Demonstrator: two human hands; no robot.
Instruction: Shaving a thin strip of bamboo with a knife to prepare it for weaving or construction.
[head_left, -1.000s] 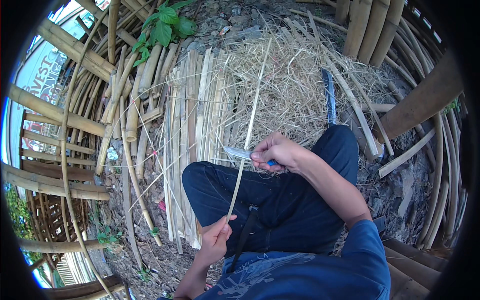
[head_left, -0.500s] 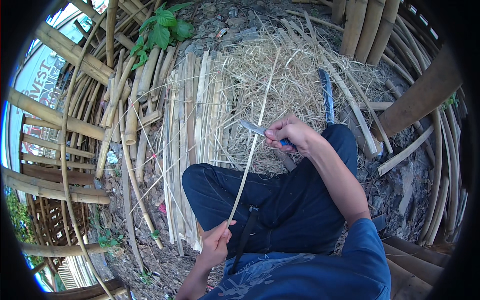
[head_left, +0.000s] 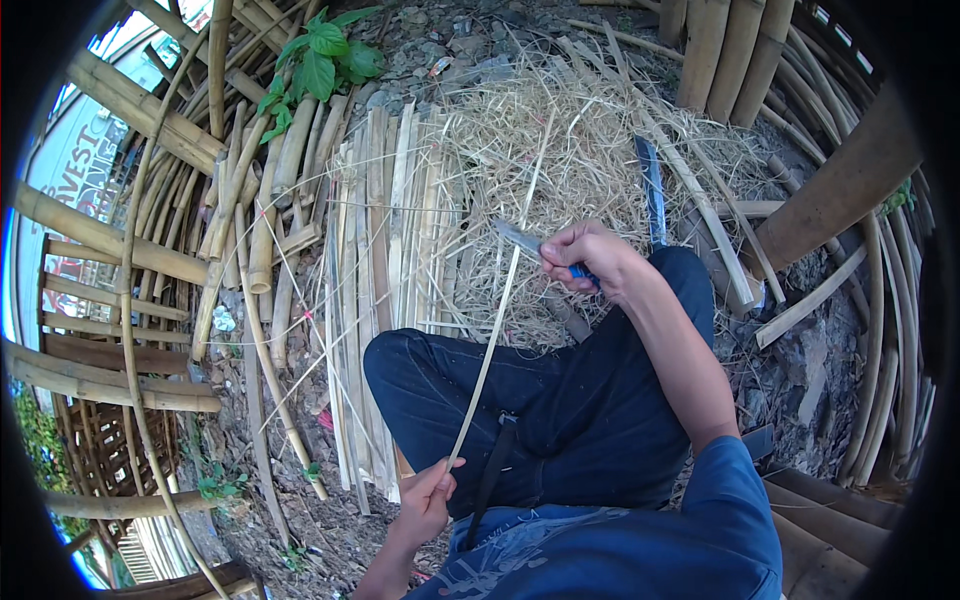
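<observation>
Bright daylight (head_left: 11, 285) down left edge; pale lettered banner (head_left: 72, 155) behind bamboo rails (head_left: 115, 240), upper left; grey rubbly ground (head_left: 412, 42), top centre; stout bamboo post (head_left: 835, 190) slants across right!

On my feed I count two hands (head_left: 424, 501) (head_left: 584, 257) — one knife (head_left: 517, 237), one held strip (head_left: 488, 361), one heap of shavings (head_left: 595, 165) — two knees (head_left: 398, 352) (head_left: 684, 280).

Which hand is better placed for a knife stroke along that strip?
The right hand, I'd judge: it grips the knife, which crosses the strip in this view, while the left hand holds the strip's nearer part.
</observation>
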